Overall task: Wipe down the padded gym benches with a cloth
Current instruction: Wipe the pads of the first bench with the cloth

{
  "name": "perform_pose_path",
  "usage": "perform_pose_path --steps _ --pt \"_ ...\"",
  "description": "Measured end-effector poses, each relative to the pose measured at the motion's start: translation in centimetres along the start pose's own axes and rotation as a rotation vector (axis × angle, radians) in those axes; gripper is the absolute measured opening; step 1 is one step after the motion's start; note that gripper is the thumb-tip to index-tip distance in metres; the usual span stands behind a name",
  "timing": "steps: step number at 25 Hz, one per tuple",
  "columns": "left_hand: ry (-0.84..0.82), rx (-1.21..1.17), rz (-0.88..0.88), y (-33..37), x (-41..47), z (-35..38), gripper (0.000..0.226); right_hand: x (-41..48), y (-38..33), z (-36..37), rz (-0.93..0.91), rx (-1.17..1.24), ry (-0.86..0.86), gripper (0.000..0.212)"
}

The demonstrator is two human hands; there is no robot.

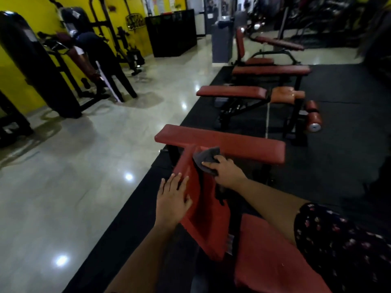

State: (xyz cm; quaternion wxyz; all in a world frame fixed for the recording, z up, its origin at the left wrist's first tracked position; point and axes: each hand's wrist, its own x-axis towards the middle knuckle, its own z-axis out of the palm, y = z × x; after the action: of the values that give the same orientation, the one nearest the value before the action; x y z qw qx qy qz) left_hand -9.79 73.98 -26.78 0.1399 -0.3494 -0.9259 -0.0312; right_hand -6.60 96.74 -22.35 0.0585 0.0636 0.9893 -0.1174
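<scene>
On my feed from the head camera, the left hand lay flat on the left edge of the sloping pad, fingers straight and a little spread, holding nothing. The right hand was farther up the same pad. Its fingers were bent over a bunched grey cloth, pressing it against the red padding just below the cross pad that ran left to right. Part of the cloth stuck out past the fingers toward the far left, and a corner showed under the palm. A floral sleeve covered the upper arm at the near right. Nearest to me, a seat pad sat just right of the sloping pad's lower end.

The bench stood on a black rubber mat, close to its left edge, with pale tiled floor beyond. Farther along the mat I saw a second bench with foam rollers at its right end, and a third bench behind it. At the far left, by the yellow wall, another person bent over a machine, too blurred to make out more.
</scene>
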Motion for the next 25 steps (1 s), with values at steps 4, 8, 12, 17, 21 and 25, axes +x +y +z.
perform_pose_path --steps 4,8,12,17,21,25 --pt "-0.197 0.194 0.340 4.3 -0.8 1.3 0.059 -5.3 2.4 3.2 0.091 -0.138 -0.186 0.061" --pt "-0.371 -0.001 0.369 7.5 -0.3 2.6 0.062 -9.5 5.9 4.2 0.238 -0.155 -0.295 0.051" --pt "-0.610 -0.024 0.509 8.3 -0.5 4.0 0.065 -13.4 9.7 4.9 0.310 -0.185 -0.437 0.048" --pt "-0.797 -0.052 0.445 9.9 -1.8 5.9 0.065 -18.4 13.6 7.6 0.438 -0.125 -0.499 0.044" --pt "-0.814 -0.071 0.383 13.6 -4.3 6.8 0.063 -22.8 17.7 9.9 0.468 -0.102 -0.530 0.043" --pt "-0.791 -0.153 0.278 19.0 -6.3 6.8 0.060 -26.4 21.5 12.0 0.435 -0.115 -0.540 0.053"
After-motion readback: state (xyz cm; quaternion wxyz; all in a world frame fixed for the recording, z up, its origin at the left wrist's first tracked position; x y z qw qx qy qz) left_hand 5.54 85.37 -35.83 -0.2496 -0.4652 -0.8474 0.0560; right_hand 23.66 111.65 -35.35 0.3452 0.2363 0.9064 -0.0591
